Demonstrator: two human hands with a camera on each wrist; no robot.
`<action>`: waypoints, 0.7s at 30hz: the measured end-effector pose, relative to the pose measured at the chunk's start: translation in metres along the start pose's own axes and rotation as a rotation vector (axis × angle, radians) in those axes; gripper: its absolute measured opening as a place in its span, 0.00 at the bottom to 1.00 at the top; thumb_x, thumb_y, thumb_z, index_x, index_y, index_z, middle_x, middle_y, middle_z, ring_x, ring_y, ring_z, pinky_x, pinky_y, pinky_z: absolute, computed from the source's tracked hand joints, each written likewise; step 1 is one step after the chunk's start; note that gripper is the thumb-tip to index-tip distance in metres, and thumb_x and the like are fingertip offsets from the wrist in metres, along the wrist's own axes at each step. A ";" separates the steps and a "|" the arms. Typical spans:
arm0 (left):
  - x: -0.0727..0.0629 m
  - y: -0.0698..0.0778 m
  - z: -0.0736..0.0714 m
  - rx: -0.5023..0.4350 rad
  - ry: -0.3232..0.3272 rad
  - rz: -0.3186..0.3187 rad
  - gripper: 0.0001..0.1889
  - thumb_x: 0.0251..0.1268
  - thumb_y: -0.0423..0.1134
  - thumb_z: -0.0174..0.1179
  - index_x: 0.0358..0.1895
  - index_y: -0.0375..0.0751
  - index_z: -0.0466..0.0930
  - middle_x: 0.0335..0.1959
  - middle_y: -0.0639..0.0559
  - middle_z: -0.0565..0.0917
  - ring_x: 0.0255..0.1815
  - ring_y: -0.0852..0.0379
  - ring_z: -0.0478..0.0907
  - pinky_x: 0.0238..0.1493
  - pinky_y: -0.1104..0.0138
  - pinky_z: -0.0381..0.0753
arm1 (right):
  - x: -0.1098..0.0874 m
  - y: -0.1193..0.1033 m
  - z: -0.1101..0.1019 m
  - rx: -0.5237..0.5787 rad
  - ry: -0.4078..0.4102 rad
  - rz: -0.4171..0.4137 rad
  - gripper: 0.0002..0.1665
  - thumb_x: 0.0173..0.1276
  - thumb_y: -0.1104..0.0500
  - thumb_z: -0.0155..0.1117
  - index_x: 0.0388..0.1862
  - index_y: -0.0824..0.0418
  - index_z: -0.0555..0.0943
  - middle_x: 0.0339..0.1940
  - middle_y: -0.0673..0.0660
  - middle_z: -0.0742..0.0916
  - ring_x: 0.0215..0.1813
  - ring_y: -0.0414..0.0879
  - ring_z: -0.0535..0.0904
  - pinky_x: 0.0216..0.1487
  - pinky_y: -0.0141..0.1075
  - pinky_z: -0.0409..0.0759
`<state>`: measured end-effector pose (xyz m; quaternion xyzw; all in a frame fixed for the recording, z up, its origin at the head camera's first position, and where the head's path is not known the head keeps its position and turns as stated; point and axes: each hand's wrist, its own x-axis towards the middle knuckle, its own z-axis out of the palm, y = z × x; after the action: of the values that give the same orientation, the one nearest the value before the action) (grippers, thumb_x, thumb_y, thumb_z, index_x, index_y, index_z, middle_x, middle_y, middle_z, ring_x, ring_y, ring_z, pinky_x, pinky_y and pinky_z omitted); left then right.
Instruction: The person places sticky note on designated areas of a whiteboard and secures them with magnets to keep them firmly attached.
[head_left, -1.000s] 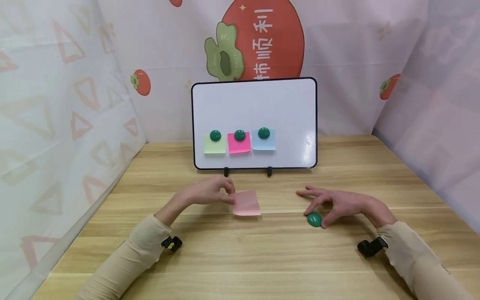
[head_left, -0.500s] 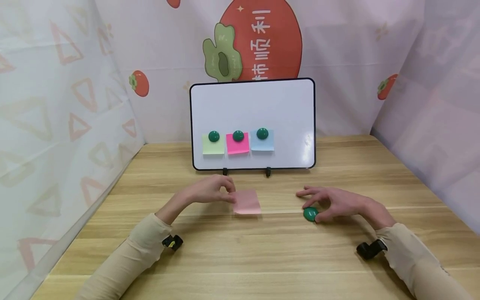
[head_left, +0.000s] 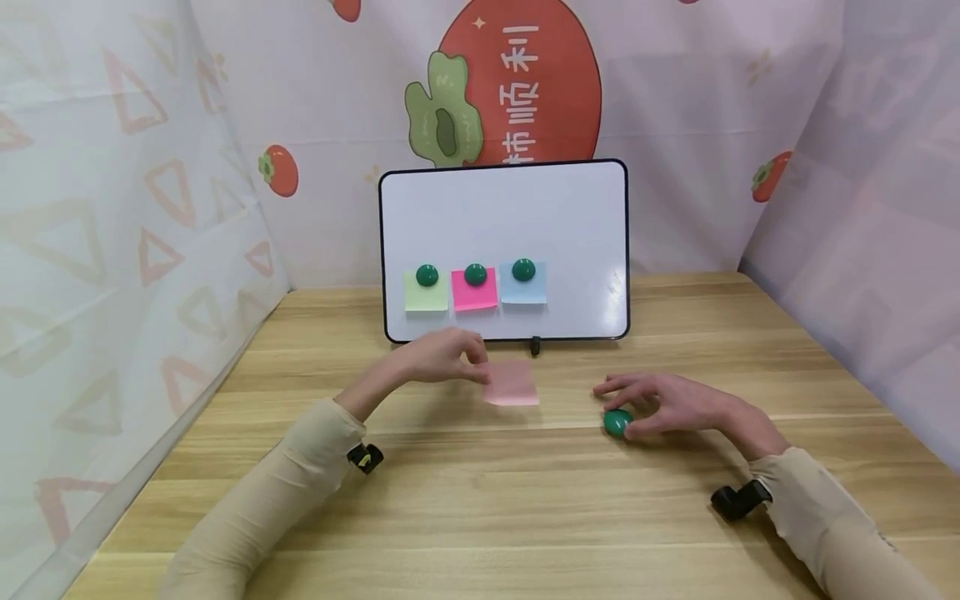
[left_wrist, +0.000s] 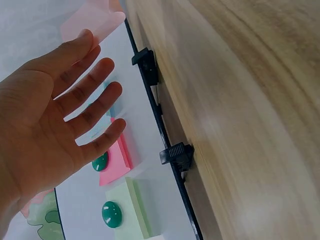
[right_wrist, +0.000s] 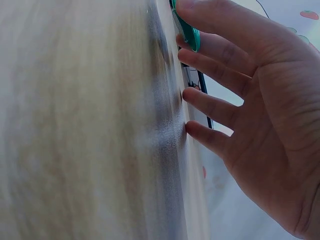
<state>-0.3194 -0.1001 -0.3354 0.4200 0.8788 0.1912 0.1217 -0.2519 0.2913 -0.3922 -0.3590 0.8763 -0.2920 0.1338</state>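
Note:
A pale pink sticky note point(head_left: 512, 385) is pinched at its left edge between the thumb and index finger of my left hand point(head_left: 447, 357). Hand and note are above the table, in front of the whiteboard point(head_left: 585, 233); the left wrist view shows the note point(left_wrist: 92, 22) at the thumb tip. On the right, a round green magnet point(head_left: 617, 423) is pinched between thumb and index finger of my right hand point(head_left: 671, 404), low over the wood. From the right wrist view the magnet point(right_wrist: 187, 32) appears tilted, with the other fingers spread near the tabletop.
On the whiteboard, a light green note point(head_left: 426, 298), a hot pink note point(head_left: 474, 293) and a light blue note point(head_left: 523, 289) hang in a row, each under a green magnet. Black clip feet point(left_wrist: 177, 155) hold the board's lower edge. A printed cloth point(head_left: 330, 100) surrounds the wooden table point(head_left: 480, 517).
My left hand has lifted the pale pink note and carried it forward and slightly right. My right hand's fingers have closed on the green magnet, which has shifted slightly left and tilted up.

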 end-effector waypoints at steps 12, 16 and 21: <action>0.040 0.011 -0.017 0.129 0.102 -0.070 0.10 0.65 0.52 0.66 0.37 0.51 0.87 0.43 0.58 0.83 0.45 0.59 0.79 0.40 0.67 0.79 | 0.001 0.003 0.002 -0.045 0.002 -0.014 0.21 0.66 0.46 0.69 0.56 0.50 0.84 0.71 0.57 0.76 0.75 0.67 0.62 0.68 0.71 0.56; 0.058 0.014 -0.021 0.208 0.151 -0.046 0.12 0.63 0.53 0.67 0.35 0.49 0.88 0.43 0.57 0.82 0.42 0.59 0.78 0.43 0.66 0.78 | -0.001 0.001 0.002 -0.038 0.000 0.005 0.21 0.66 0.46 0.69 0.56 0.50 0.85 0.71 0.56 0.76 0.76 0.65 0.62 0.69 0.70 0.56; 0.079 0.020 -0.029 0.317 0.229 -0.018 0.14 0.62 0.53 0.68 0.35 0.46 0.89 0.46 0.53 0.83 0.46 0.55 0.77 0.49 0.63 0.77 | -0.002 -0.001 0.001 -0.031 0.002 0.026 0.22 0.66 0.45 0.69 0.56 0.49 0.85 0.72 0.54 0.76 0.77 0.63 0.62 0.70 0.68 0.57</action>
<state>-0.3653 -0.0330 -0.3045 0.4013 0.9098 0.0957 -0.0451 -0.2496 0.2913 -0.3923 -0.3494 0.8854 -0.2770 0.1311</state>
